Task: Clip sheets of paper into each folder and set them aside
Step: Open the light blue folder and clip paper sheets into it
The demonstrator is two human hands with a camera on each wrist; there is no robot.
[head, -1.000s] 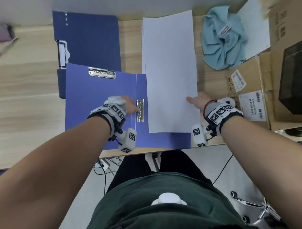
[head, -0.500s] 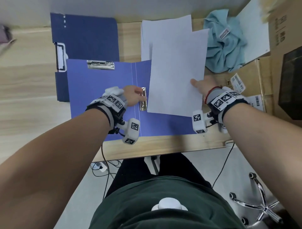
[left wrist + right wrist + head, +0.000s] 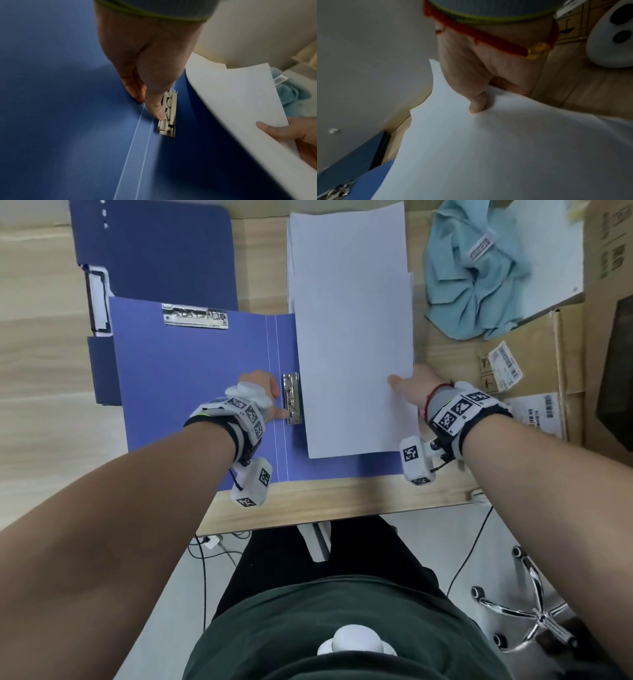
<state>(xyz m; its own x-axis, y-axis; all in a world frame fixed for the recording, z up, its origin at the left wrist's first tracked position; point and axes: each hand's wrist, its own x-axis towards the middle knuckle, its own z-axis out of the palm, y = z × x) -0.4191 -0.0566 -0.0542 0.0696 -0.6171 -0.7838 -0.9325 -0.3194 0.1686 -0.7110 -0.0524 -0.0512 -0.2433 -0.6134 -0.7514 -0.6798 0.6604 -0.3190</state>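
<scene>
A light blue folder (image 3: 191, 378) lies open on the desk, with one metal clip at the top of its left panel and a side clip (image 3: 291, 398) by the spine. My left hand (image 3: 263, 397) sits at the side clip. Its thumb (image 3: 157, 108) presses on the clip's lever and a fingertip rests on the folder (image 3: 68, 108). My right hand (image 3: 409, 385) pinches the right edge of a white sheet (image 3: 356, 364), thumb (image 3: 476, 103) on top. The sheet (image 3: 240, 102) hangs over the right panel, its left edge just beside the clip (image 3: 169, 115).
A stack of white paper (image 3: 346, 244) lies behind the folder. A dark blue folder (image 3: 154, 251) sits at the back left, partly under the open one. A teal cloth (image 3: 479, 268) and cardboard boxes (image 3: 534, 364) crowd the right side. The desk edge (image 3: 325, 505) is close.
The sheet, tilted and away from the clip half a second ago, now hangs straight with its left edge beside the clip. My left hand stays at the clip.
</scene>
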